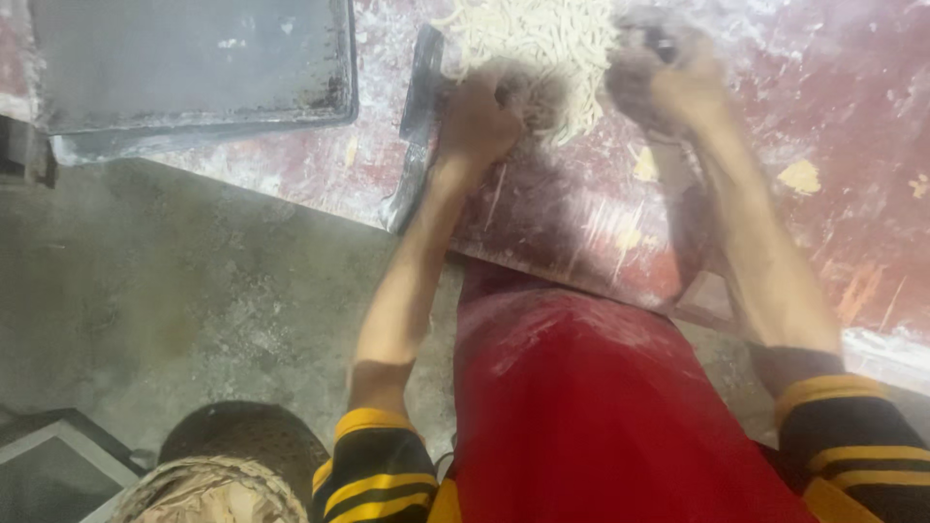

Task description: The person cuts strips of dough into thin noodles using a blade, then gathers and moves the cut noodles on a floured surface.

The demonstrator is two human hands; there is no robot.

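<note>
I see a grey tray point(194, 58) at ten o'clock on the floured table point(833, 116). My left hand point(480, 116) and right hand point(668, 82) are both closed on the noodles point(538, 39) at twelve o'clock.

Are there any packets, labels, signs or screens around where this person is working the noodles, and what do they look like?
None in view: only a pile of pale noodles between the left hand and right hand, a metal cleaver, a dark metal tray and a woven basket.
</note>
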